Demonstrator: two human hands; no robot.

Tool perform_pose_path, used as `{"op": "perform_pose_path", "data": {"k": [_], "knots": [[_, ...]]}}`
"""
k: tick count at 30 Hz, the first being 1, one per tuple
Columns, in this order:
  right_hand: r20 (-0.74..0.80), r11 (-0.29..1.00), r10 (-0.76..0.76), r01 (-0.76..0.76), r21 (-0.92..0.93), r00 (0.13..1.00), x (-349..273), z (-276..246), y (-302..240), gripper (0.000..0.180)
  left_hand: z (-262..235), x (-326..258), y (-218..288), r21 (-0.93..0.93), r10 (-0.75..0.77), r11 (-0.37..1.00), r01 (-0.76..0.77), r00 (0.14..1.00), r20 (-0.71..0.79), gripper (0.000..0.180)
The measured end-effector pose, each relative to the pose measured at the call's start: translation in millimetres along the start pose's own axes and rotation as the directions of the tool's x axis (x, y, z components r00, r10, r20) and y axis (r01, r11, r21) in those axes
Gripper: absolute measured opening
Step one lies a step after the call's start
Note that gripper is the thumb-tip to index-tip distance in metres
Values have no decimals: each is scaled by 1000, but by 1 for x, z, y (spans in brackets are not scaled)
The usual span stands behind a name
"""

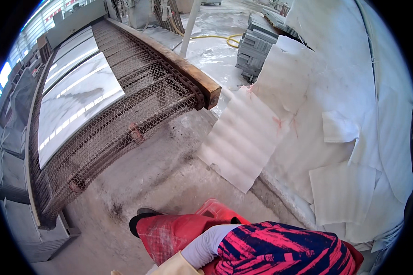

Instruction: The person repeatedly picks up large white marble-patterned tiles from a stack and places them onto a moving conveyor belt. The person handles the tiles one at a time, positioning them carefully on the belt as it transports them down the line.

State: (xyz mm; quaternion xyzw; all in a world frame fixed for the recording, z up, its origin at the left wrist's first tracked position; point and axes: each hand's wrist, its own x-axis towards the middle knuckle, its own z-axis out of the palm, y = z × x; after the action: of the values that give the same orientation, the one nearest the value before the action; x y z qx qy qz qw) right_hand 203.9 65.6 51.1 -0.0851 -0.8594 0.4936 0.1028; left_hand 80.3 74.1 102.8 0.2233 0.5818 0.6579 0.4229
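Observation:
My right arm comes in along the lower edge in a pink-and-navy sleeve (pixel 284 245) over a pale grey undersleeve (pixel 211 245). At the lower rim shows the cream glove cuff of my right hand (pixel 178 266). Its fingers lie beyond the picture's edge, so whether it is open or closed, and what it holds, is hidden. A scrap of cream glove (pixel 116 272) shows farther left; I cannot tell which hand it belongs to. The cuff is nearest to a dusty red apron (pixel 170 236) over my legs. My left hand does not show clearly.
A wire-mesh conveyor (pixel 147 82) carries polished, grey-veined white slabs (pixel 80 103) at the left. A wooden beam (pixel 188 68) runs along its side. White foam sheets (pixel 243 137) cover the right. Grey stacked pieces (pixel 257 48) and a yellow hose (pixel 231 39) lie farther back.

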Motion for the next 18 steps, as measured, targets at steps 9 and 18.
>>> {"op": "perform_pose_path", "data": {"k": [9, 18], "knots": [[8, 999, 10, -10, 46, 1000, -5, -1, -1, 33, 9, -9, 22, 5, 91, 996, -91, 993, -74, 55], [69, 995, 38, -45, 93, 997, -7, 0, -8, 37, 17, -27, 20, -270, 55, 960, -79, 994, -95, 51]]}}
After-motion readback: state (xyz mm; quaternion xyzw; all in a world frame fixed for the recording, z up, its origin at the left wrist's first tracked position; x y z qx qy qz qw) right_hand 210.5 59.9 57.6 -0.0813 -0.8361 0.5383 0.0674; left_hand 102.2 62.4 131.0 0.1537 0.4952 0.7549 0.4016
